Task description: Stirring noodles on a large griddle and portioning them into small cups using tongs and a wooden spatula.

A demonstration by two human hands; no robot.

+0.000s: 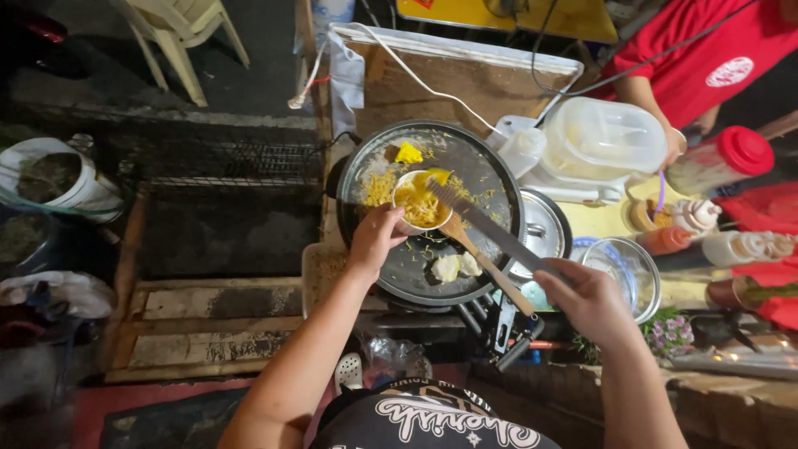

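Over griddle [490, 179], spatula [486, 226] slants from right hand [586, 299] up-left.

White cup [418, 198] w/ yellow shredded filling in left hand [376, 237]. Under it, black round griddle [490, 179] w/ yellow shreds, one bright yellow lump [408, 153], two pale dough pieces [455, 266]. Right hand [588, 301] grips grey metal spatula [490, 229] + light brown wooden one [486, 264]. Beyond right hand: red-capped bottle [719, 161], clear tub [598, 141], red shirt [706, 58]. Near body: black shirt w/ white script [440, 420].
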